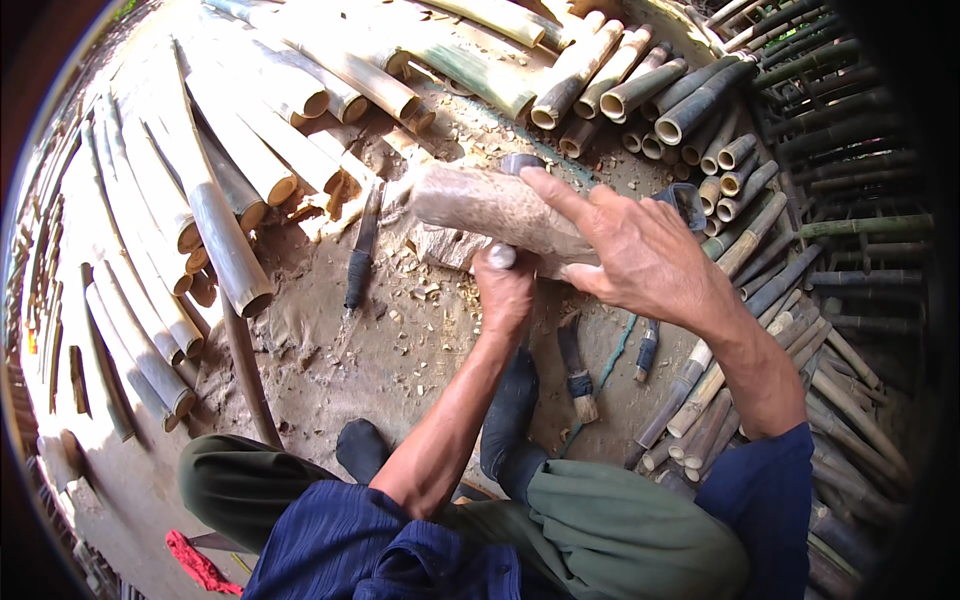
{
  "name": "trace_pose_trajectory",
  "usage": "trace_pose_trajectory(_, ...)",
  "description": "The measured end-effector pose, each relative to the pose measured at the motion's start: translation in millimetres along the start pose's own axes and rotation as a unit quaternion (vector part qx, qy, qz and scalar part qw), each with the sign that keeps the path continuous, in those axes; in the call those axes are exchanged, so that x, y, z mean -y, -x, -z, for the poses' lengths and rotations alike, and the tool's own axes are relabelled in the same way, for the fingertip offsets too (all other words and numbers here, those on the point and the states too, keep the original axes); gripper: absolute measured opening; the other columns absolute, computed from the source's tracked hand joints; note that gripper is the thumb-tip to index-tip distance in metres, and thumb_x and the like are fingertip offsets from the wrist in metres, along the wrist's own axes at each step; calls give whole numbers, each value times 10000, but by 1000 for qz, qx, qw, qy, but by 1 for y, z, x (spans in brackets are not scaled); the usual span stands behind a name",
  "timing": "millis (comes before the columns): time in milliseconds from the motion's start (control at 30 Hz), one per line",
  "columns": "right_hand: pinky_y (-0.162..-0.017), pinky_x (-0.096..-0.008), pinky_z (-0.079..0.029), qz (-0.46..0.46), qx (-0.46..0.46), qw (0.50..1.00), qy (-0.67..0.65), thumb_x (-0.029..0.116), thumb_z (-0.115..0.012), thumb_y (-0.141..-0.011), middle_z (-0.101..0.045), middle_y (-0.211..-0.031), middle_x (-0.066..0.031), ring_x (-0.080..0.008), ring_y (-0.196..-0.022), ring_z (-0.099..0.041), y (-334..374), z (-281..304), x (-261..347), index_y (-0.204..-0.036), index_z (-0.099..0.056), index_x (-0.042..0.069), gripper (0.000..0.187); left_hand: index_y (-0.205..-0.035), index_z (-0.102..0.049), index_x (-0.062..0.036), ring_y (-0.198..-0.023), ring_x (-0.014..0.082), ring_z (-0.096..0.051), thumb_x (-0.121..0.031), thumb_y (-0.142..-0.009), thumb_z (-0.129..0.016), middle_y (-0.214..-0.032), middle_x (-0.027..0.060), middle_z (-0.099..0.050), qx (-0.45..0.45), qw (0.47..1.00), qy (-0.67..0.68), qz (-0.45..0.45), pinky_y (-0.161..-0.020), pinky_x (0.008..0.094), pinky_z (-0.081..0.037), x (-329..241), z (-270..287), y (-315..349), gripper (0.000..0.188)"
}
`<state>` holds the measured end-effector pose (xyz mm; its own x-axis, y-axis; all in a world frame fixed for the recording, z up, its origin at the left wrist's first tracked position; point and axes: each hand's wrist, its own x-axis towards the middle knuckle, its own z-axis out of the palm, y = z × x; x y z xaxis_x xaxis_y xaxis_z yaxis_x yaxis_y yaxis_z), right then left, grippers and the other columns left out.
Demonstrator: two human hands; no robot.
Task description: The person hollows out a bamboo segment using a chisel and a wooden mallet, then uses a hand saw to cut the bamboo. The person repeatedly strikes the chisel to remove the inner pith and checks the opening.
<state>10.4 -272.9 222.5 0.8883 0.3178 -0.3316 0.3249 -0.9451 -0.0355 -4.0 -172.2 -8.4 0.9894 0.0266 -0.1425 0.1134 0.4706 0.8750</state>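
Note:
A thick, pale-brown length of wood point(480, 205) lies crosswise in front of me. My right hand point(650, 250) grips its right end, index finger along the top and thumb underneath. My left hand point(505, 295) is closed just below the wood, around a thing with a round, pale, shiny end point(502, 256); the rest of it is hidden in the fist. Under the wood shows a rough, light wooden block point(440, 248) on the ground. Left of it lies a knife point(362, 250) with a black-wrapped handle.
Bamboo tubes point(225, 240) lie at the left, with more bamboo pieces point(690, 110) stacked far right. Two tools with wrapped handles, one blade point(575, 360) and one handle point(648, 350), lie right of my feet. Wood chips litter the ground. A red cloth point(198, 562) sits lower left.

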Motion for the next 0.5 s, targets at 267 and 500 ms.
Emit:
trace_pose_trajectory(267,-1151,-437,-505,-34,-68,966,-249,89,-875,-796,-579,-1546,-227,-376,-1378,-620,21,-7,-5,-1675,-352,205,1029,-941,-785,15,-735,125,-623,-122,-935,-725,-796,51,-705,75,992,-96,-23,-678,298,-499,-45,34,12,150)
trace_pose_trajectory(500,-1181,-413,-479,-20,-62,966,-251,53,-875,-783,-561,-1572,-215,-359,-1413,-593,15,-6,3,-1677,-355,189,1043,-931,-786,38,-716,113,-614,-164,-953,-700,-798,54,-701,49,999,18,4,-660,282,-498,-32,32,14,221)
